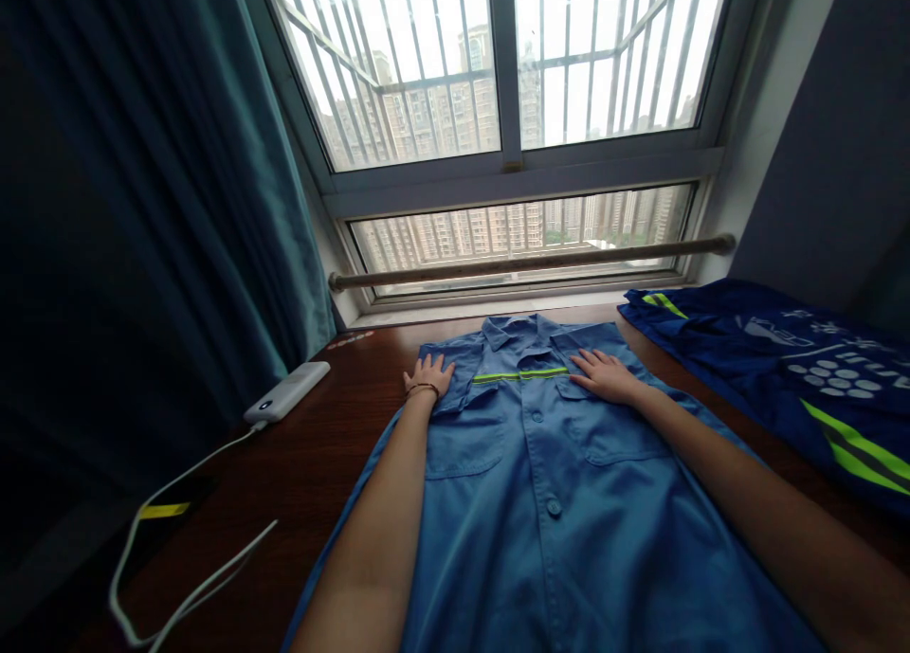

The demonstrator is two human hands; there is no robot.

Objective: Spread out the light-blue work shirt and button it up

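A blue work shirt [483,520] lies front up on the dark wooden surface, buttoned, its collar [522,329] toward the window. A yellow-green stripe [522,374] crosses its chest above two pockets. Both short sleeves look folded inward at the shoulders. My left hand [428,376], with a bracelet on its wrist, rests flat with fingers spread on the left sleeve part. On the other side my right hand [603,376] lies flat on the cloth near the right shoulder, fingers apart. The shirt's lower edge is out of view.
At right lies a dark blue garment [768,369] with reflective stripes and white print. A white power bank [288,392] with a white cable [160,487] sits on the wooden surface [319,473] at left, beside a blue curtain [277,160]. A rail [533,263] crosses the window.
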